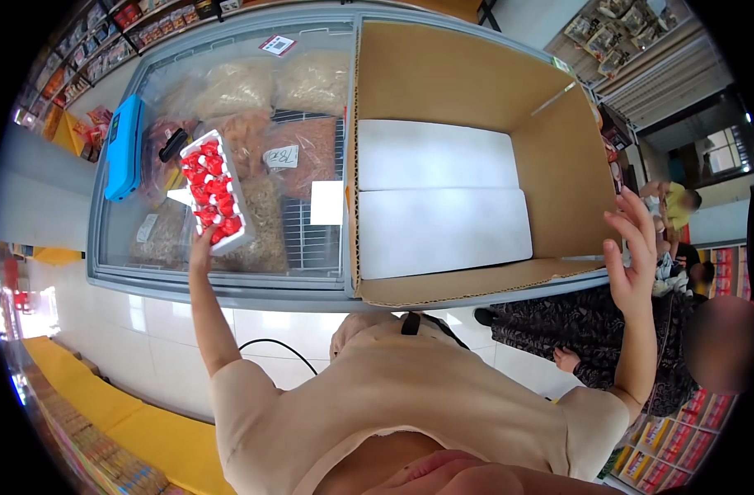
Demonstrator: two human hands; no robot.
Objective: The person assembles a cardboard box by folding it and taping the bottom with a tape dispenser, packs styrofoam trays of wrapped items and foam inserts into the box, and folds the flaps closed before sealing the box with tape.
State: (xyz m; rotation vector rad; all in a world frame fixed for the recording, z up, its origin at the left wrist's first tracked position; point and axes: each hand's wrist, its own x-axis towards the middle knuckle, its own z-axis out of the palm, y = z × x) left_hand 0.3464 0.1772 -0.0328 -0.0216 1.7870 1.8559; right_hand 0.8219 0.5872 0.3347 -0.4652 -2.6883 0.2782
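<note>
A white foam tray (pixel 241 216) of several red-and-white wrapped pieces is over the glass lid of the chest freezer (pixel 220 285). My left hand (pixel 202 247) grips its near end; some of the fingers are hidden. Whether the tray rests on the glass is unclear. At the right, my right hand (pixel 631 256) is open, fingers spread, beside the near right corner of a large open cardboard box (pixel 439 66). That box stands on the freezer's right half. Inside it, two white rectangular foam slabs or boxes (pixel 443 231) lie side by side.
On the lid are a blue device (pixel 124 148), a black object (pixel 173 145) and a white card (pixel 326 203). Bagged food (pixel 303 148) shows under the glass. A person in dark patterned clothing (pixel 591 338) is close at my right. Other people (pixel 678 202) are farther off.
</note>
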